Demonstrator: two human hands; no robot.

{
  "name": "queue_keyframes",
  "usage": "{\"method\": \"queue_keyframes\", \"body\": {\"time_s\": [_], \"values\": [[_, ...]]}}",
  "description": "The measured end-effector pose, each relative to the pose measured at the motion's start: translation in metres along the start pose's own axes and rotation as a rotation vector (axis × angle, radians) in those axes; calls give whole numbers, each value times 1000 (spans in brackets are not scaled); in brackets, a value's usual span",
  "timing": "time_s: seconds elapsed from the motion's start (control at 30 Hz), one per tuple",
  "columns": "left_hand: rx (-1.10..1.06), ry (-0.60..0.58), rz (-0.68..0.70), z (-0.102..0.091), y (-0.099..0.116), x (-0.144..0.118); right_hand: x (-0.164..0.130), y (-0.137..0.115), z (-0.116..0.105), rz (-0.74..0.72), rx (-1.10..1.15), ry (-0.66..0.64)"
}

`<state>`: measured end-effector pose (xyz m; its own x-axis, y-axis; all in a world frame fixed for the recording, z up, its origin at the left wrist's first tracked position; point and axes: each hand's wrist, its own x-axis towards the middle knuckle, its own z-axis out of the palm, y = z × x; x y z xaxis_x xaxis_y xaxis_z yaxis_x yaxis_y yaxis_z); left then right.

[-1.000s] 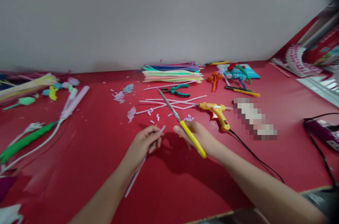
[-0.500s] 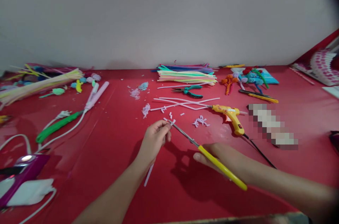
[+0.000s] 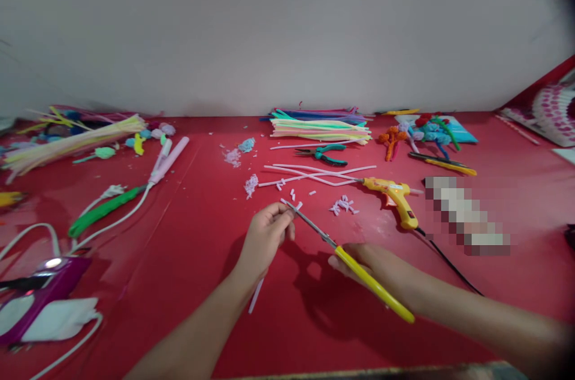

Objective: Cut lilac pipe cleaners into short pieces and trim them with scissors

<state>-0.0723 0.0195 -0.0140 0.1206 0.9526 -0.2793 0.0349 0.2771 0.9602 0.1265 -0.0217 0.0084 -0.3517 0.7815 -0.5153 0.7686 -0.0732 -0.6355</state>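
My left hand [image 3: 265, 236] pinches a thin white pipe cleaner [image 3: 256, 296] whose tail runs back under my palm. My right hand [image 3: 372, 266] grips yellow-handled scissors [image 3: 354, 266]. The scissor blades point left and meet the pipe cleaner's tip right at my left fingertips. Small cut white bits [image 3: 294, 194] lie on the red table [image 3: 179, 284] just beyond the blades. A little pile of lilac cut bits [image 3: 344, 206] lies to the right of them.
A yellow glue gun [image 3: 393, 197] with a black cord lies at right. Green pliers [image 3: 326, 154], long white pipe cleaners [image 3: 314, 173] and a stacked bundle [image 3: 318, 125] lie behind. Finished pipe-cleaner flowers [image 3: 422, 128] are at far right. A purple device [image 3: 45, 287] and pink iron [image 3: 168, 161] are at left.
The view has swung left. My right hand pulled back toward me and turned the scissors so the blades now point left at the pipe cleaner's tip.
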Motion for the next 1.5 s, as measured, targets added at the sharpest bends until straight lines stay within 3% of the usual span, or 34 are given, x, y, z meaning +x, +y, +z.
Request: {"method": "queue_keyframes", "body": {"time_s": [0.2, 0.67, 1.07, 1.2, 1.5], "values": [[-31, -13, -19, 0, 0, 0, 2, 7, 4, -42, 97, -37], [-71, -19, -39, 0, 2, 1, -6, -4, -7, -101, -26, -43], [-52, 18, -40, 1, -9, 8, 5, -1, -5, -36, 44, -77], [-51, 20, -45, -1, -10, 11, 5, -7, -13, -35, -11, -105], [-6, 25, -63, -1, -13, 13, 3, -28, -23, 120, 40, -142]]}}
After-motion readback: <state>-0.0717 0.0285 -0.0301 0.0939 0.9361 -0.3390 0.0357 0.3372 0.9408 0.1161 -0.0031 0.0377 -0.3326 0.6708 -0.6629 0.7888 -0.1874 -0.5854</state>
